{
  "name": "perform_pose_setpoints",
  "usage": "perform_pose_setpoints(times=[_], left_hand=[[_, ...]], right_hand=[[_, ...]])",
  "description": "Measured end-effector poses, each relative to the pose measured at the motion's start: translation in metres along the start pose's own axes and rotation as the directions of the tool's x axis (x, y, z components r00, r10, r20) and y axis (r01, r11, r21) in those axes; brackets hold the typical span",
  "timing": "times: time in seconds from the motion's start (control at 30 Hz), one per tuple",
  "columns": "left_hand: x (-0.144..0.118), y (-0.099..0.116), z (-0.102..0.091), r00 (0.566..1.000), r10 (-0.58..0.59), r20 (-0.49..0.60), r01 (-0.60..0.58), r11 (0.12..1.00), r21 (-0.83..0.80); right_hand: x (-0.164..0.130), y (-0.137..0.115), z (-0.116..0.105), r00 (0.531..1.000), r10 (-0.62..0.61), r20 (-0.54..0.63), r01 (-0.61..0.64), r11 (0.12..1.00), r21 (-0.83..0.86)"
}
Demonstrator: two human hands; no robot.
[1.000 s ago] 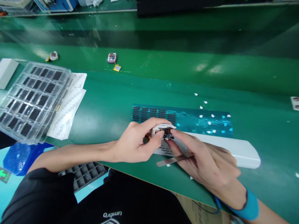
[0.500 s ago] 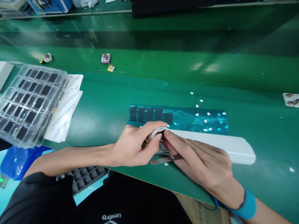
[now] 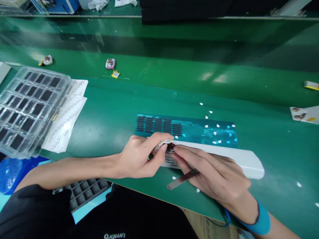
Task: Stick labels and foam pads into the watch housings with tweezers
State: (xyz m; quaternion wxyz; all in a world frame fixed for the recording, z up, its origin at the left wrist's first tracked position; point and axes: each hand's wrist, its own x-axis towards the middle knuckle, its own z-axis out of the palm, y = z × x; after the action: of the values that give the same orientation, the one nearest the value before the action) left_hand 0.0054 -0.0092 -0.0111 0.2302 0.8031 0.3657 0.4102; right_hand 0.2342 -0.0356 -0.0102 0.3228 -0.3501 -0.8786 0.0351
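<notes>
My left hand pinches a small white-shelled electronic device between thumb and index finger. Dark and reddish inner parts show on its open side. The fingertips of my right hand are at the device's right edge, touching those parts or very close to them. Tucked in that same hand is a flat metal strip-like tool; its broad end sticks out toward the lower left and the rest is hidden by the fingers. Beneath both hands lies a long white bar with printed text.
A blue film sheet bears rows of dark strips and several white dots. At left are clear compartment trays on printed paper sheets. Farther back lies another opened device with a wired battery. A grey grid tray sits below the table edge.
The metal tool has swung so its free end points lower. My right fingers have drawn slightly back, exposing more of the device's inner parts. The view has shifted a little.
</notes>
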Motion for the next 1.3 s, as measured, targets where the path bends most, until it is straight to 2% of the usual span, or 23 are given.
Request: perform_pose_setpoints(times=[0.13, 0.27, 0.33, 0.5, 0.6, 0.73, 0.83, 0.9, 0.93, 1.03, 1.1, 1.17, 1.3], left_hand=[[0.0, 0.0, -0.001, 0.996, -0.063, 0.069, 0.072, 0.988, -0.137], [0.001, 0.001, 0.0, 0.978, -0.167, 0.124, 0.199, 0.922, -0.331], [0.001, 0.001, 0.0, 0.972, -0.195, 0.128, 0.229, 0.9, -0.371], [0.004, 0.001, -0.001, 0.968, -0.219, 0.125, 0.252, 0.874, -0.416], [0.005, 0.001, -0.003, 0.978, -0.197, 0.074, 0.211, 0.907, -0.365], [0.005, 0.002, -0.004, 0.992, -0.113, 0.06, 0.125, 0.955, -0.27], [0.005, 0.002, -0.004, 0.991, -0.106, 0.087, 0.128, 0.943, -0.308], [0.006, 0.003, -0.005, 0.97, -0.168, 0.178, 0.231, 0.87, -0.436], [0.007, 0.003, -0.006, 0.946, -0.209, 0.249, 0.311, 0.802, -0.509], [0.009, 0.004, -0.01, 0.841, -0.288, 0.458, 0.537, 0.546, -0.643], [0.01, 0.004, -0.011, 0.787, -0.306, 0.536, 0.616, 0.435, -0.657], [0.01, 0.003, -0.012, 0.768, -0.308, 0.562, 0.64, 0.391, -0.662], [0.01, 0.003, -0.011, 0.782, -0.315, 0.538, 0.623, 0.385, -0.68]], right_hand=[[0.001, -0.001, -0.001, 1.0, 0.029, 0.008, -0.029, 1.0, -0.011], [0.002, 0.0, -0.001, 0.997, 0.061, -0.044, -0.062, 0.998, -0.02], [0.002, 0.002, -0.002, 0.996, 0.067, -0.06, -0.068, 0.997, -0.021], [0.0, 0.006, -0.005, 0.999, 0.051, -0.012, -0.051, 0.998, -0.033], [-0.001, 0.006, -0.006, 0.999, 0.042, 0.022, -0.042, 0.999, 0.006], [0.006, 0.001, -0.003, 0.999, 0.043, -0.001, -0.043, 0.999, -0.01], [0.013, -0.005, 0.003, 0.995, 0.091, -0.045, -0.089, 0.995, 0.036], [0.015, -0.007, 0.005, 0.988, 0.134, -0.077, -0.125, 0.987, 0.105], [0.014, -0.007, 0.005, 0.986, 0.146, -0.086, -0.134, 0.983, 0.127], [0.012, -0.005, 0.002, 0.988, 0.129, -0.084, -0.119, 0.987, 0.112], [0.011, -0.003, -0.002, 0.993, 0.096, -0.074, -0.092, 0.994, 0.064], [0.011, -0.002, -0.006, 0.996, 0.065, -0.061, -0.062, 0.997, 0.048], [0.01, -0.002, -0.009, 0.998, 0.055, -0.034, -0.054, 0.998, 0.021]])
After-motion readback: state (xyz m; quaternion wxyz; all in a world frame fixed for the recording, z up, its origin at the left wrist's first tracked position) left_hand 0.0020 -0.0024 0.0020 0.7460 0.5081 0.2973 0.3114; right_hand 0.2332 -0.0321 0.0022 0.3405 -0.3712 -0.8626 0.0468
